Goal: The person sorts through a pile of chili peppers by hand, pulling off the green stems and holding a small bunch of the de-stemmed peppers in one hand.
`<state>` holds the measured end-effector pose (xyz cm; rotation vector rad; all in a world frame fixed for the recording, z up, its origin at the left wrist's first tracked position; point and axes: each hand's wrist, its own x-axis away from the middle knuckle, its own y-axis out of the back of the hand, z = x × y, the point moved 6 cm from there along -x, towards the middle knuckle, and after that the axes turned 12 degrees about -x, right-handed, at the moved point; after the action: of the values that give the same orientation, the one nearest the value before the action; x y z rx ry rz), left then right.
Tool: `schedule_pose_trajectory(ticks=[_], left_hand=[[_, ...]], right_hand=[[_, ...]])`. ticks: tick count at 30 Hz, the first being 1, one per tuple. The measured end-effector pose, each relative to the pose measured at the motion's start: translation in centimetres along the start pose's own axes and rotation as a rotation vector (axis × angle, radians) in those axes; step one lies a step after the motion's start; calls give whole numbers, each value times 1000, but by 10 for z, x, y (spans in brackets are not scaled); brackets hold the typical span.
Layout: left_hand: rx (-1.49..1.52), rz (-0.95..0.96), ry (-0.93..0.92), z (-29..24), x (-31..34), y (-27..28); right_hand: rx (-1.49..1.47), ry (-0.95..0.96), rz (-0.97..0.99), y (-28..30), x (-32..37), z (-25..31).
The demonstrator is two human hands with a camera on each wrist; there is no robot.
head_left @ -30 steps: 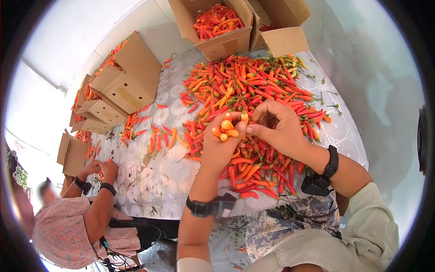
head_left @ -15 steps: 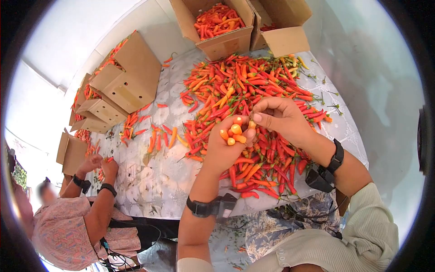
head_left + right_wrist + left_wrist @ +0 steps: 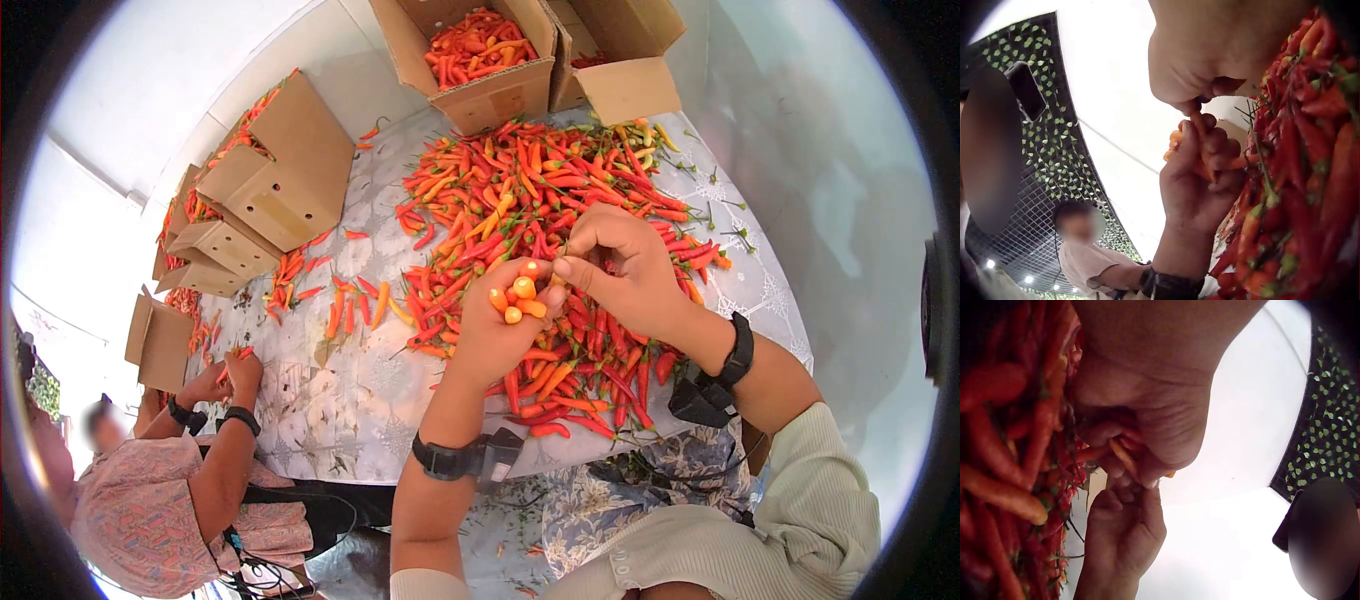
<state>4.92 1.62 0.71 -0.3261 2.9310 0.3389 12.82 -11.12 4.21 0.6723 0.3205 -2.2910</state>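
Note:
My left hand point(image 3: 492, 335) holds a bunch of orange chili peppers point(image 3: 523, 288), their pale stemless tops showing above the fingers. In the right wrist view, the bodies of the chilies point(image 3: 1202, 140) run through the curled fingers. Thumb and forefinger of my right hand point(image 3: 635, 280) meet close against the left fingertips, pinching the stem end of one chili point(image 3: 557, 280), which the fingers mostly hide. Beneath both hands spreads a large pile of red and orange chilies point(image 3: 480, 215), many with green stems.
Open cardboard boxes of chilies, one at the back point(image 3: 500, 100) and one at the left point(image 3: 285, 165), stand on the patterned tablecloth point(image 3: 370, 390). Loose stems point(image 3: 742, 238) lie at the right. Another person point(image 3: 190, 490) at the left handles a red chili point(image 3: 243, 352).
My left hand and its bunch have shifted slightly right. My right hand has stayed at the chili's stem end, turning a little. The other person's hands have moved around a red chili.

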Motion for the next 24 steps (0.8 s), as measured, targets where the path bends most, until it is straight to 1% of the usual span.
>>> schedule_pose_trajectory(ticks=[2,5,8,11,14,17,18,21,22,24], left_hand=[[-20,-1,2,-2,-1,-1],[-39,2,-2,-2,-2,-2],[33,29,20,-3,-2,-3],[87,-44,57,-8,0,-3],[57,-40,64,-9,-2,4],[193,-81,58,-5,-1,11],[285,-113,95,-9,1,12],[532,-147,86,-6,0,18],[583,-97,79,-4,-1,20],[579,-85,60,-6,-2,18]], right_hand=[[136,95,23,-1,0,9],[320,355,-2,-5,2,24],[285,350,-31,-3,3,24],[316,322,-167,8,0,17],[8,8,-421,35,-3,-11],[183,145,-690,65,-3,-15],[138,121,-779,69,-2,-16],[211,139,-692,71,-7,-17],[140,19,-524,61,-12,-21],[-5,-216,-186,28,-11,-23]])
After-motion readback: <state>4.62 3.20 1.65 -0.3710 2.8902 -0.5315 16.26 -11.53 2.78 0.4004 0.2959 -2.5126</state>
